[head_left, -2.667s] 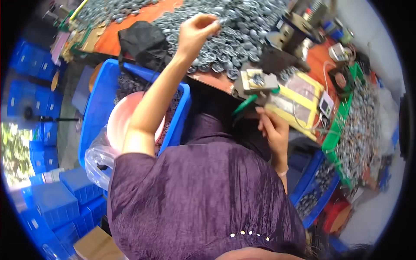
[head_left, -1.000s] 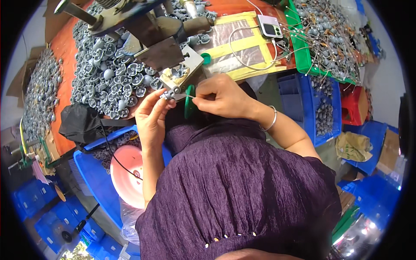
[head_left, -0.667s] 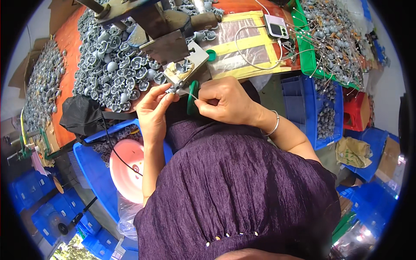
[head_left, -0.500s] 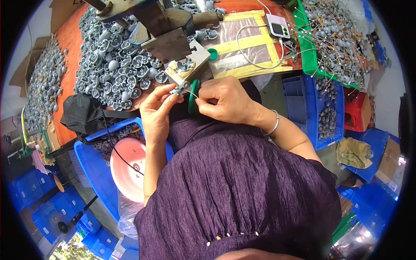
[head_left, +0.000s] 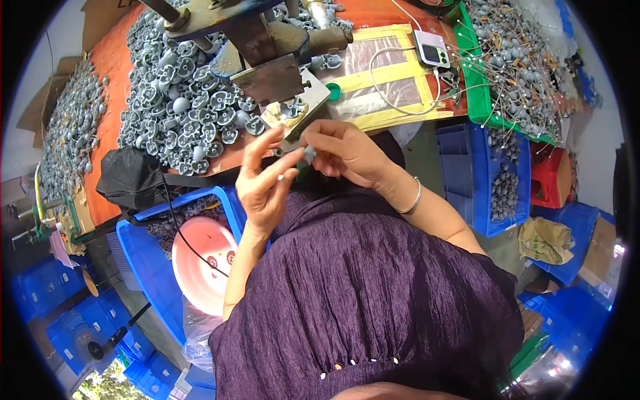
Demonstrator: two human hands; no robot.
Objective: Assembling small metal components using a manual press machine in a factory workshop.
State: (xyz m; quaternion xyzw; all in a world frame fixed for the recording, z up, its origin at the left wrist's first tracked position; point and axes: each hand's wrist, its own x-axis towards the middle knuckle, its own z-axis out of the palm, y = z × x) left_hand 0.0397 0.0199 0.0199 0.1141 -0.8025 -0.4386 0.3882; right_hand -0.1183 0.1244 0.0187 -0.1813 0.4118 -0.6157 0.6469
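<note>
Your left hand (head_left: 265,185) has opened up and shifted toward your right hand (head_left: 341,153) since the last frame, fingers loosely spread. That small gray part (head_left: 309,155) is right by its index tip, pinched in your right, the nearer one. Can't tell its long axis tbh.

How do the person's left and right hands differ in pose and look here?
The left hand has its fingers spread apart, while the right hand has its fingers curled inward. The left hand points upward and the right hand points leftward. The right wrist wears a silvery bracelet; the left shows none. Both are bare and close to one small grey piece; which holds it is unclear.
</note>
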